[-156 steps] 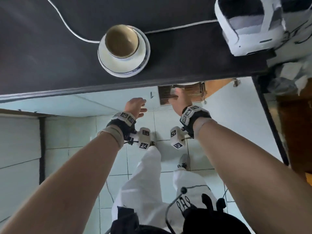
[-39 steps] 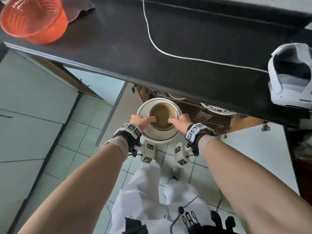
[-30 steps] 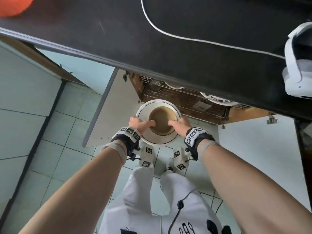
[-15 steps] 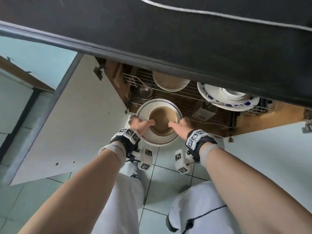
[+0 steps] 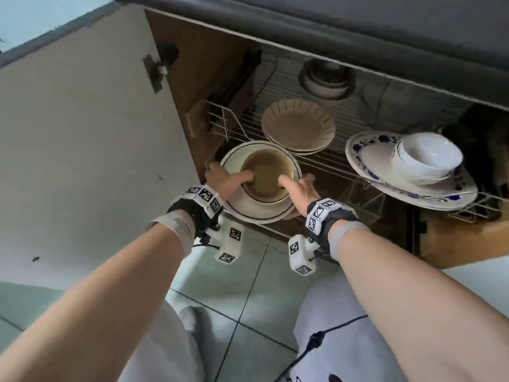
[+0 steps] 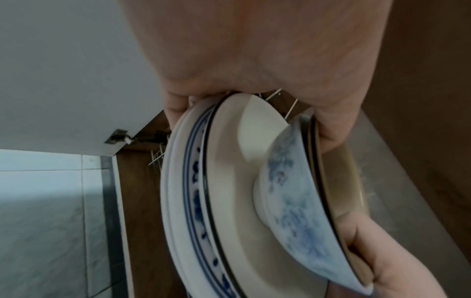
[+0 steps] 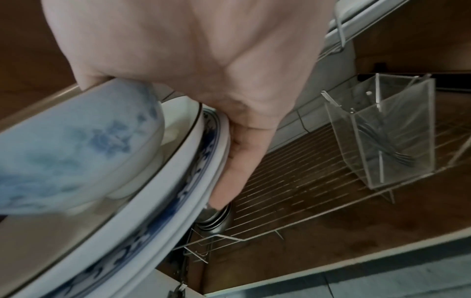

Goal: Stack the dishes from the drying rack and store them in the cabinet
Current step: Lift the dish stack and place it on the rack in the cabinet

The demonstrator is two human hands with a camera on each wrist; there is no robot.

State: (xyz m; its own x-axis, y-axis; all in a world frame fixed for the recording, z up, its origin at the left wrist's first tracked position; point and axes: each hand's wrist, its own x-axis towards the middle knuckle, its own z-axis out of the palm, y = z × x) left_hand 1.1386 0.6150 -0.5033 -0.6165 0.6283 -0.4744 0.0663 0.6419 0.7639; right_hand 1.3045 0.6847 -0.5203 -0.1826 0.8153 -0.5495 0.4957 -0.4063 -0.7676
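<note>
I carry a stack of dishes (image 5: 256, 208) with both hands at the front left of the open cabinet's wire shelf (image 5: 325, 164). The stack is white and blue-patterned plates (image 6: 193, 201) (image 7: 193, 161) with a blue-flowered bowl (image 6: 293, 201) (image 7: 76, 145) on top, its inside brownish (image 5: 265, 176). My left hand (image 5: 225, 180) grips the left rim, thumb over the bowl's edge, fingers under the plates. My right hand (image 5: 298, 188) grips the right rim the same way.
On the shelf lie a stack of beige plates (image 5: 298, 126), a blue-rimmed plate with a white bowl (image 5: 407, 172), and bowls (image 5: 326, 78) at the back. A clear cutlery holder (image 7: 382, 129) stands on the rack. The cabinet door (image 5: 82, 147) hangs open at left, the dark counter edge (image 5: 358, 26) above.
The stack went from the counter down to the cabinet, held in both hands. Over the last second I crouched lower and the stack moved in toward the wire shelf.
</note>
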